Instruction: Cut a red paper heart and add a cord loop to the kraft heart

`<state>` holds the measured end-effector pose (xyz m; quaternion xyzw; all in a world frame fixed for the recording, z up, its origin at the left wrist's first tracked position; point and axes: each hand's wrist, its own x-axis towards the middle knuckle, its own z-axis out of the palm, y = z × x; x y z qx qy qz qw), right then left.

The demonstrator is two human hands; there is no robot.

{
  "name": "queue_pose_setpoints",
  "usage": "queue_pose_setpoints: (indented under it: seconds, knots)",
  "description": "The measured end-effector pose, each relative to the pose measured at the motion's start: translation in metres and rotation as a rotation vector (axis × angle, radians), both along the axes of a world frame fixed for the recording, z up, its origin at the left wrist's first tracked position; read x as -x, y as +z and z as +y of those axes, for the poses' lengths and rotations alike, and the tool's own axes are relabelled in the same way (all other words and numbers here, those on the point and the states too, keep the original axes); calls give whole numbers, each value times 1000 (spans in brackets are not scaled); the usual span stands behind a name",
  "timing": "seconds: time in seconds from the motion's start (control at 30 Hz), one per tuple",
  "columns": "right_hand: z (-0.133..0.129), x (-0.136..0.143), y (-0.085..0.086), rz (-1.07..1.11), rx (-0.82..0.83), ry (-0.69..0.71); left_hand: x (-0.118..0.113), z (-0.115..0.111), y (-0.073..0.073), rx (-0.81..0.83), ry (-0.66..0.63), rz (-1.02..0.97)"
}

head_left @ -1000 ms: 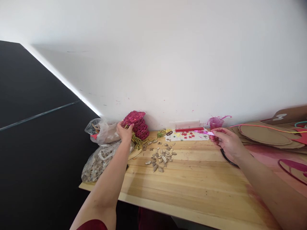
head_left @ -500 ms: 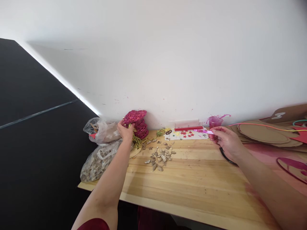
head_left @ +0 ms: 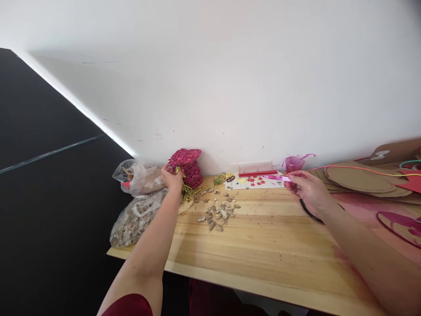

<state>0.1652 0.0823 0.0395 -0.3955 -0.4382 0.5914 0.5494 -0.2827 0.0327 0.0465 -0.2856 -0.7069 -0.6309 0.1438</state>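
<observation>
Over one table point(head_left: 250, 245), left grip point(head_left: 172, 179) pinches one magenta piece point(head_left: 185, 157), right grip point(head_left: 305, 188) one pink stick point(head_left: 276, 177).

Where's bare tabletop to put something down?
Biggest patch: wooden tabletop, lightly specked, between the peanut-like shells, the right forearm and the front edge. Smaller one: between the shells and left forearm. Crowded: left end, plastic bags; back, pink woven piece and star-strewn sheet; right, cardboard ovals.

I see the left hand point(head_left: 171, 177) holding a bumpy magenta disc point(head_left: 184, 157) above gold cords point(head_left: 188, 192), the right hand point(head_left: 305, 185) pinching a pink-smeared strip point(head_left: 279, 178) near a paint-splashed cup point(head_left: 294, 164); peanut shells point(head_left: 224, 213) dot the wooden tabletop point(head_left: 263, 241).
</observation>
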Motion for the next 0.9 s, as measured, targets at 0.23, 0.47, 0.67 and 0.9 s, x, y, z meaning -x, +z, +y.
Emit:
queue_pose_setpoints:
  seconds: [0.23, 0.47, 0.67, 0.9]
  knots:
    - [3, -1, -3, 8, -10, 2, 0, 1, -2, 13, -13, 27]
    - [4, -1, -4, 3, -18, -13, 3, -7, -16, -4, 12, 23]
    - [5, -2, -6, 13, -14, -2, -6, -21, -18, -57, 56, 42]
    - [9, -5, -6, 49, -63, -77, -82, -41, -8, -132, -80, 172]
